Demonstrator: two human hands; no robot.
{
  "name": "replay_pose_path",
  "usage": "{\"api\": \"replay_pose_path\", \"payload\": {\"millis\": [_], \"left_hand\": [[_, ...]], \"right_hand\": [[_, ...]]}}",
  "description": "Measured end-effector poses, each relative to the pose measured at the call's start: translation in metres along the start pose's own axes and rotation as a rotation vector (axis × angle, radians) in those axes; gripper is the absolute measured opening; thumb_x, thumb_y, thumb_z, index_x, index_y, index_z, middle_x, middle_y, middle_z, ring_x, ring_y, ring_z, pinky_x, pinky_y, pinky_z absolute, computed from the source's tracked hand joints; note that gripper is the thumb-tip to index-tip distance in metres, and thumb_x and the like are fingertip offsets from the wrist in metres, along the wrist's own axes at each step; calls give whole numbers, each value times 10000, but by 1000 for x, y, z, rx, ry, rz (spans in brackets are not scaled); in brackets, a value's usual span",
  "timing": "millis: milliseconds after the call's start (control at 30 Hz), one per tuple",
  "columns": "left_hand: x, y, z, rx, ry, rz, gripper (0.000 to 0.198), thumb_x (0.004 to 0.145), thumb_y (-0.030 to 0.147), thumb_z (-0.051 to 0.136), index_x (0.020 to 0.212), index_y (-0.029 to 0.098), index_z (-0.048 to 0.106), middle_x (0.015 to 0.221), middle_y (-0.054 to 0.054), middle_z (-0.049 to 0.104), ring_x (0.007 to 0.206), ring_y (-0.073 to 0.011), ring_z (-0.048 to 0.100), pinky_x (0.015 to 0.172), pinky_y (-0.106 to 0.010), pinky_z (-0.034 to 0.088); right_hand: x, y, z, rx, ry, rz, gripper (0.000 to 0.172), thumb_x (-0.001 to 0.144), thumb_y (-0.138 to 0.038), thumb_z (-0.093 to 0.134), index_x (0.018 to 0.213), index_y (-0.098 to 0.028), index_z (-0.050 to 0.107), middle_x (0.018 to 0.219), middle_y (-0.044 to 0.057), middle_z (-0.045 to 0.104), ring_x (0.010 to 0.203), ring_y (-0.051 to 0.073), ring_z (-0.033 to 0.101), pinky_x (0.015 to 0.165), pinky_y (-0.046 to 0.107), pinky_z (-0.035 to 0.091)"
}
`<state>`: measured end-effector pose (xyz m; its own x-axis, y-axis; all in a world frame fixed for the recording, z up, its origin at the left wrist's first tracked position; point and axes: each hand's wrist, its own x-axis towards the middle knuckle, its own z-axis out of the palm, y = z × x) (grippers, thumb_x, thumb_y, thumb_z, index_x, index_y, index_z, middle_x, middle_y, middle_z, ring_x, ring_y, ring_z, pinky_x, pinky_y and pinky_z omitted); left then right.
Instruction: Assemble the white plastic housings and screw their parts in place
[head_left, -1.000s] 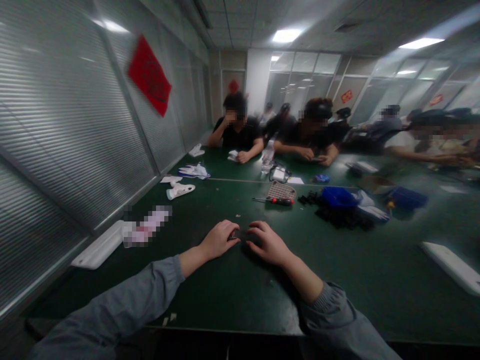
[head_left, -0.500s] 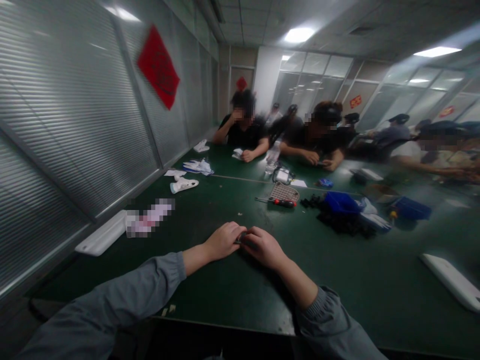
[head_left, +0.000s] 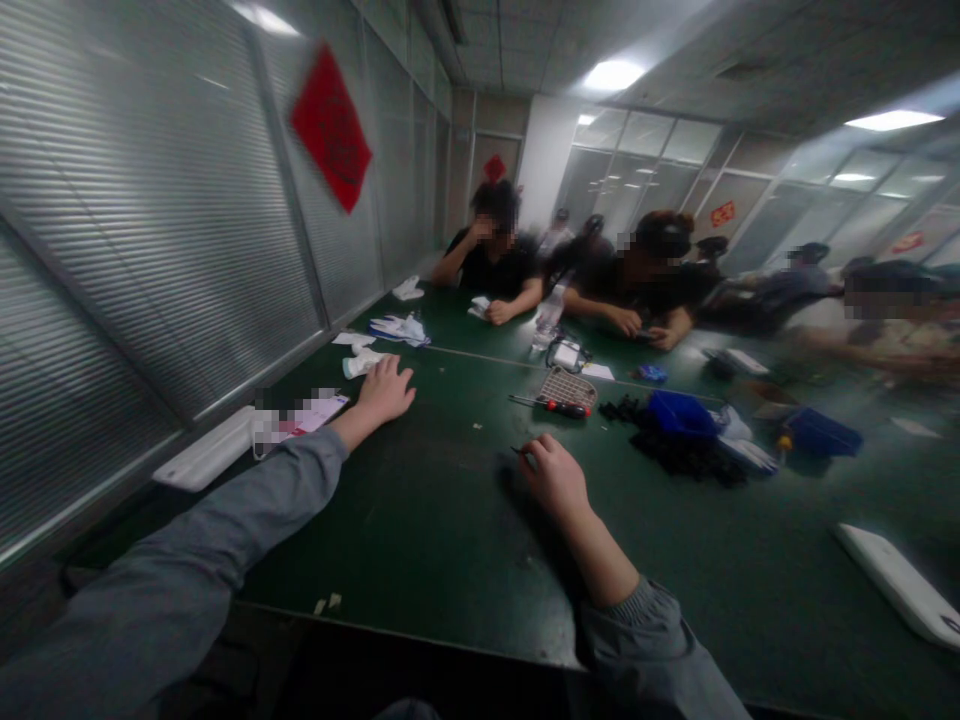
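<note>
My left hand point(head_left: 384, 391) reaches far out to the left over the green table point(head_left: 420, 520), fingers stretched out, right next to a white glove-like item point(head_left: 358, 362). Nothing shows in that hand. My right hand point(head_left: 553, 475) rests on the table near the middle, fingers curled round a small dark thin piece point(head_left: 519, 451) that sticks out to the left of the fingertips. Both arms wear grey sleeves.
A red-handled screwdriver point(head_left: 559, 407), a perforated pad point(head_left: 567, 385), blue bins point(head_left: 681, 412) and dark parts point(head_left: 686, 455) lie ahead right. White trays point(head_left: 206, 452) sit at left and far right. Several people sit at the far end.
My left hand left the small piece and swung out to the far left toward the white glove. My right hand stayed near the middle, keeping the piece.
</note>
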<state>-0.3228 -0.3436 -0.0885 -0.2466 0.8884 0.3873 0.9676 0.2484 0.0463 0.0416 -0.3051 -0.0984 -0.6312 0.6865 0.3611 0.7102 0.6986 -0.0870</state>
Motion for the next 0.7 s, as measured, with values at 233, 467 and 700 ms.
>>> {"api": "replay_pose_path", "payload": {"millis": [233, 467, 700], "left_hand": [[35, -56, 4, 83, -269, -229, 437, 863, 352, 521, 1129, 36, 666, 1297, -292, 564, 1267, -429, 458, 1020, -547, 353], [6, -18, 4, -5, -247, -23, 353, 882, 329, 495, 1085, 124, 698, 1169, -181, 677, 1124, -320, 605, 986, -415, 437], [-61, 50, -10, -272, -145, 341, 275, 915, 258, 484, 1075, 211, 702, 1104, -93, 715, 1089, -276, 635, 1020, -478, 443]], "right_hand": [[3, 9, -2, -113, -71, 57, 107, 929, -221, 552, 960, -212, 654, 1004, 90, 630, 943, 219, 604, 735, 285, 440], [0, 5, 1, -79, -81, 27, 209, 963, -370, 525, 917, -209, 651, 959, 96, 619, 902, 226, 602, 720, 301, 447], [-1, 11, 10, 32, -45, 85, 174, 938, -362, 576, 1006, -221, 652, 1017, 80, 615, 937, 206, 597, 749, 279, 457]]}}
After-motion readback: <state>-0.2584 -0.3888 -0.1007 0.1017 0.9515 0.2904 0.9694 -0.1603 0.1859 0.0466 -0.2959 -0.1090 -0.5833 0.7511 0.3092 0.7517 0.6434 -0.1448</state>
